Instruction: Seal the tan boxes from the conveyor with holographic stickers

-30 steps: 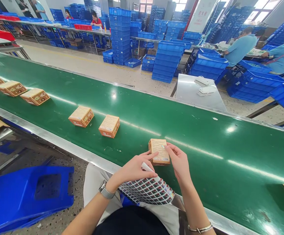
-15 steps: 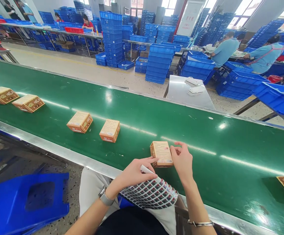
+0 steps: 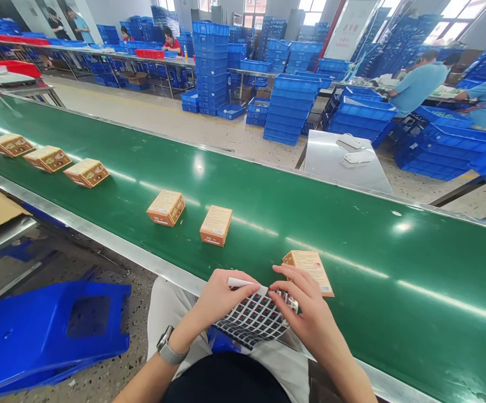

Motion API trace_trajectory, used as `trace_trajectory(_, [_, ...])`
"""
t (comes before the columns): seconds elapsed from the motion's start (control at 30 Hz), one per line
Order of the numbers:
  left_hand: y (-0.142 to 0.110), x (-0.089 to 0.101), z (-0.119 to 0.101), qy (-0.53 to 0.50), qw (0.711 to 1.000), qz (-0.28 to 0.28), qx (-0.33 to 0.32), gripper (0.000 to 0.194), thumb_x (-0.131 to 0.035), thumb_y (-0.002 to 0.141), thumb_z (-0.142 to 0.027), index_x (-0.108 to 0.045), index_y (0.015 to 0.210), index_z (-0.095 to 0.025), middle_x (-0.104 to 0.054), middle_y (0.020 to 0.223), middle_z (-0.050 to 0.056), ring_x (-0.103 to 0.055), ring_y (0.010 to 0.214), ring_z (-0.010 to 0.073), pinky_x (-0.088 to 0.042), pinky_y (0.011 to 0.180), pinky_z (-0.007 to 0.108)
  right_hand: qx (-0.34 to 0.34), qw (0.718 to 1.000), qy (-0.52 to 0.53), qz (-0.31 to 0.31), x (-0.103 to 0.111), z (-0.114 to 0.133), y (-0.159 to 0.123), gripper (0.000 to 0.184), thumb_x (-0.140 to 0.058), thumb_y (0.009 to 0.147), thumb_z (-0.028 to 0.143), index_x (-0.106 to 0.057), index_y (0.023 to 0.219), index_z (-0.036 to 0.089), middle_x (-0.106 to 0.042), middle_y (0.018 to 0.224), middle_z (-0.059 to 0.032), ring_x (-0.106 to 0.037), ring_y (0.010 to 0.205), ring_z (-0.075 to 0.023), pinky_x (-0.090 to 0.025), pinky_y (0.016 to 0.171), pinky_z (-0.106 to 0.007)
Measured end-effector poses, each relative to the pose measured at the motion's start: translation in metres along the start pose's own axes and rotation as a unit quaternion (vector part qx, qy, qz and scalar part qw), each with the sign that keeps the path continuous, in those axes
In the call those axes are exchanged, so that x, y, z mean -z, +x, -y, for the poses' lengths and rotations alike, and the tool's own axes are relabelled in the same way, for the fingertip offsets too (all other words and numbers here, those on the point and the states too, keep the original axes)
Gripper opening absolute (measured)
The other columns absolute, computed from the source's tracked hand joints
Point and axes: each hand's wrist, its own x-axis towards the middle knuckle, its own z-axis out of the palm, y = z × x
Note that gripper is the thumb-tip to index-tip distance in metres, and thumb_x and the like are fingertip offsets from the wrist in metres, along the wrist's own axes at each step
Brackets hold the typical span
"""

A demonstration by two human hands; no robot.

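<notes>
My left hand is closed on a sheet of stickers, small dark and red labels in rows on a white backing. The sheet's top edge is folded over near my thumb, and its lower part curves above my lap. At the sheet's upper right edge, the thumb and fingertips of my right hand pinch together; any single sticker there is too small to make out. Just behind my right hand, a small brown and cream carton rests on the green conveyor belt, partly covered by the fingers.
More cartons, such as a near one and another, stand in a line leftward on the belt. A metal rail edges it on my side. At lower left is a blue plastic stool. Blue crates and several people are beyond.
My right hand has left the carton's side and come left to the sticker sheet. A red mark shows on the carton's top in both frames. The view has turned slightly left.
</notes>
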Motion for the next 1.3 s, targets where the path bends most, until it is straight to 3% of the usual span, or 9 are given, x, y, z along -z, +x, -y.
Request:
trace_trajectory(0.17, [0.004, 0.010, 0.009, 0.047, 0.996, -0.064, -0.030, 0.021, -0.065, 0.086, -0.035, -0.078, 0.079, -0.020, -0.076, 0.084, 0.004, -0.067, 0.084, 0.0203, -0.051, 0.075, 0.028, 0.002, 0.999, 0.040, -0.020, -0.005, 0.005, 0.005, 0.009, -0.059, 0.093, 0.020, -0.066, 0.092, 0.026, -0.066, 0.123, -0.0078, -0.055, 0.122, -0.0290, -0.044, 0.100, -0.053])
trace_trajectory(0.23, [0.011, 0.022, 0.016, 0.092, 0.987, -0.115, -0.071, 0.017, -0.066, 0.085, -0.032, -0.077, 0.076, -0.022, -0.074, 0.107, 0.005, -0.062, 0.108, 0.0246, -0.047, 0.097, 0.035, -0.051, 0.993, 0.107, -0.011, -0.005, 0.002, 0.008, 0.007, -0.060, 0.092, 0.025, -0.067, 0.091, 0.027, -0.066, 0.124, -0.0073, -0.057, 0.120, -0.0278, -0.045, 0.100, -0.051])
trace_trajectory(0.33, [0.023, 0.044, 0.029, 0.141, 0.973, -0.163, -0.085, 0.017, -0.067, 0.083, -0.034, -0.078, 0.077, -0.023, -0.052, 0.147, 0.003, -0.033, 0.143, 0.0331, -0.023, 0.119, 0.051, -0.178, 0.958, 0.222, -0.023, -0.008, -0.014, 0.016, 0.014, -0.061, 0.091, 0.038, -0.068, 0.093, 0.026, -0.066, 0.125, -0.0079, -0.059, 0.118, -0.0278, -0.045, 0.101, -0.051])
trace_trajectory(0.4, [0.029, 0.054, 0.036, 0.125, 0.981, -0.132, -0.064, 0.021, -0.066, 0.084, -0.038, -0.078, 0.078, -0.023, -0.043, 0.154, 0.001, -0.026, 0.147, 0.0356, -0.021, 0.120, 0.053, -0.264, 0.919, 0.291, -0.043, -0.013, -0.029, 0.025, 0.023, -0.063, 0.088, 0.046, -0.069, 0.097, 0.026, -0.067, 0.124, -0.0082, -0.060, 0.117, -0.0286, -0.044, 0.103, -0.051])
trace_trajectory(0.47, [0.032, 0.058, 0.040, 0.092, 0.991, -0.087, -0.052, 0.022, -0.064, 0.085, -0.039, -0.078, 0.078, -0.022, -0.046, 0.152, 0.002, -0.038, 0.141, 0.0348, -0.031, 0.117, 0.048, -0.326, 0.876, 0.350, -0.055, -0.020, -0.043, 0.038, 0.030, -0.066, 0.084, 0.050, -0.071, 0.101, 0.026, -0.070, 0.119, -0.0077, -0.061, 0.116, -0.0286, -0.044, 0.104, -0.049])
trace_trajectory(0.63, [0.031, 0.046, 0.039, 0.076, 0.993, -0.061, -0.073, 0.014, -0.068, 0.082, -0.032, -0.079, 0.080, -0.024, -0.056, 0.144, 0.002, -0.049, 0.133, 0.0300, -0.038, 0.113, 0.043, -0.345, 0.822, 0.447, -0.077, -0.056, -0.063, 0.081, 0.033, -0.075, 0.073, 0.051, -0.075, 0.090, 0.023, -0.074, 0.109, -0.0073, -0.064, 0.108, -0.0272, -0.051, 0.096, -0.043])
trace_trajectory(0.87, [0.033, 0.031, 0.035, 0.087, 0.994, -0.031, -0.067, 0.010, -0.070, 0.079, -0.028, -0.079, 0.075, -0.028, -0.055, 0.144, -0.004, -0.041, 0.138, 0.0294, -0.034, 0.116, 0.046, -0.363, 0.819, 0.435, -0.092, -0.100, -0.066, 0.115, 0.032, -0.074, 0.067, 0.047, -0.073, 0.082, 0.018, -0.076, 0.087, -0.0070, -0.070, 0.085, -0.0235, -0.056, 0.076, -0.035])
trace_trajectory(1.03, [0.035, 0.020, 0.035, 0.069, 0.995, -0.019, -0.069, 0.010, -0.070, 0.080, -0.029, -0.080, 0.077, -0.028, -0.055, 0.144, -0.004, -0.040, 0.139, 0.0288, -0.033, 0.116, 0.046, -0.374, 0.833, 0.394, -0.105, -0.096, -0.069, 0.106, 0.033, -0.073, 0.067, 0.047, -0.072, 0.081, 0.017, -0.076, 0.093, -0.0094, -0.070, 0.081, -0.0242, -0.055, 0.066, -0.033])
trace_trajectory(1.3, [0.037, 0.005, 0.035, 0.065, 0.995, 0.006, -0.078, 0.011, -0.071, 0.080, -0.031, -0.080, 0.076, -0.027, -0.054, 0.145, -0.004, -0.039, 0.140, 0.0286, -0.035, 0.114, 0.045, -0.352, 0.884, 0.284, -0.117, -0.087, -0.079, 0.092, 0.035, -0.065, 0.074, 0.050, -0.070, 0.085, 0.017, -0.075, 0.097, -0.0119, -0.068, 0.089, -0.0267, -0.053, 0.074, -0.036])
